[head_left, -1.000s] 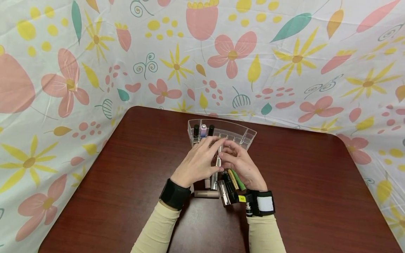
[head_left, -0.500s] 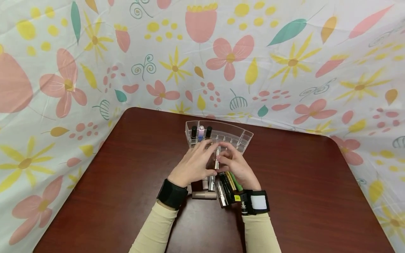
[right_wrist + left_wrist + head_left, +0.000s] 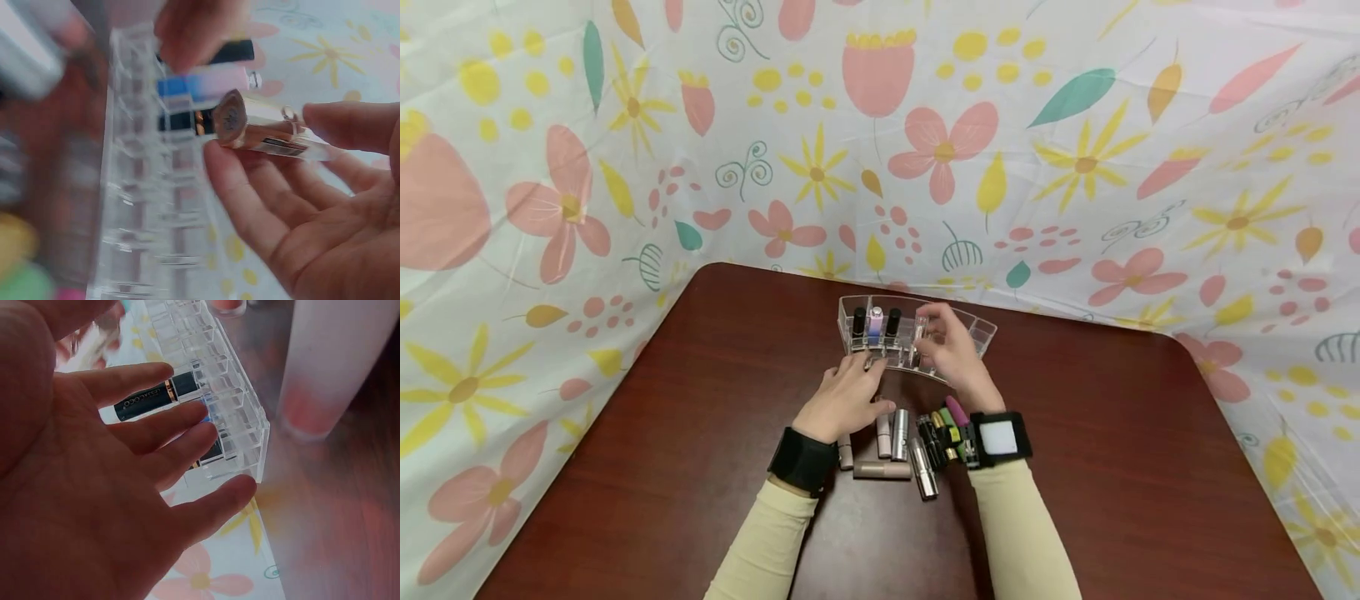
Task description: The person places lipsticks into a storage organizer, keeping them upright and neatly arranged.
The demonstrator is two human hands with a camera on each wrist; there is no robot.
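Observation:
A clear acrylic organizer [image 3: 981, 333] stands at the back of the table. Upright in its left slots are a black tube [image 3: 859, 322], a pink-and-blue tube [image 3: 876, 325] and another black tube [image 3: 892, 322]. My right hand [image 3: 958, 354] pinches a shiny gold lipstick tube [image 3: 265, 128] between thumb and fingers, over the middle slots. Whether its base touches a slot I cannot tell. My left hand [image 3: 842, 402], fingers spread and holding nothing, hovers by the organizer's front left edge. In the left wrist view, its fingers partly cover a black tube [image 3: 147, 400].
In front of the organizer lie several loose tubes: a silver one [image 3: 900, 435], a taupe one [image 3: 882, 471] lying crosswise, a shiny silver one [image 3: 923, 472], and a pink one [image 3: 956, 410] close to the right wrist. A floral cloth [image 3: 820, 125] hangs behind the table.
My right hand has carried the lipstick tube forward, away from the left hand, to the organizer's slots. The left hand has come apart from it and shifted slightly left and down.

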